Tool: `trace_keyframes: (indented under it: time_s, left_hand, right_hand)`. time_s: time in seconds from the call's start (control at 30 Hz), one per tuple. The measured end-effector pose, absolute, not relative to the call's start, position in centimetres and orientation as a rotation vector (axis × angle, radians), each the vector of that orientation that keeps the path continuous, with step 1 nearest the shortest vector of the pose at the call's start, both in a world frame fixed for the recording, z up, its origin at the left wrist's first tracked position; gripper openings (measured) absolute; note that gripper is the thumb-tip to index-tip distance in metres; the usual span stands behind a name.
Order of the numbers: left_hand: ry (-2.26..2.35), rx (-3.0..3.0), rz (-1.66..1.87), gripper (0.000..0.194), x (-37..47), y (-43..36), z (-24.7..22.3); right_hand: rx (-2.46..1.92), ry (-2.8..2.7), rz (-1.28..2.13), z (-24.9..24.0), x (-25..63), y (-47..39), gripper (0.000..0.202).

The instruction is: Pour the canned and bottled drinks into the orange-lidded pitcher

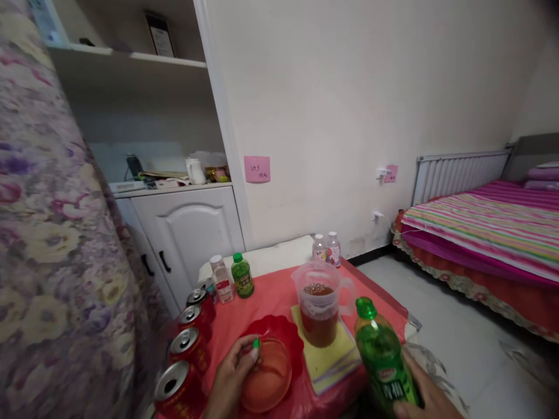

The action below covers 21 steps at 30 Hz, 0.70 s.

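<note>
My left hand (238,369) pinches a small green bottle cap (256,347) between thumb and fingertips. It hovers over a clear round bowl (268,387) that sits on a red scalloped plate (298,343). In my right hand (425,387) is a green drink bottle (382,355), slightly tilted, its label facing me; whether its green top is open I cannot tell. Between the hands stands a clear plastic jug (321,302) of foamy brown liquid, on a yellow pad (325,369).
Several red cans (190,349) line the table's left edge. A second green bottle (242,276) stands near a clear bottle (222,279) at the back left. Two small white-capped bottles (333,249) are behind the jug. A floral curtain (52,233) hangs at left; a bed (480,227) is at right.
</note>
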<state>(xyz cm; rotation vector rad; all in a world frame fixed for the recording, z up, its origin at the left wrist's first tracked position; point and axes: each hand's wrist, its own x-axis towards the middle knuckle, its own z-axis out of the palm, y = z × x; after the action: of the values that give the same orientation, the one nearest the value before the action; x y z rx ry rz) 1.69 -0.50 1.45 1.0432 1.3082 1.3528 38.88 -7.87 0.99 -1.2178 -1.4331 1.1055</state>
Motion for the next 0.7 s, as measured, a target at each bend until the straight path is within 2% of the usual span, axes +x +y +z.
trace_keyframes:
  time_s: [0.13,0.4,0.7]
  left_hand:
    - [1.263,0.921,1.394,0.051,2.1,-1.1,1.6]
    - [1.240,0.923,1.384,0.051,2.1,-1.6,1.5]
    - [1.195,0.861,1.367,0.055,2.0,-1.1,1.0]
  right_hand:
    - [-1.241,-1.509,0.945,3.1,39.6,-6.2,0.082]
    - [-1.216,-1.605,0.855,7.5,40.6,-3.4,0.077]
    - [-1.328,-1.799,0.545,10.4,43.1,-1.2,0.066]
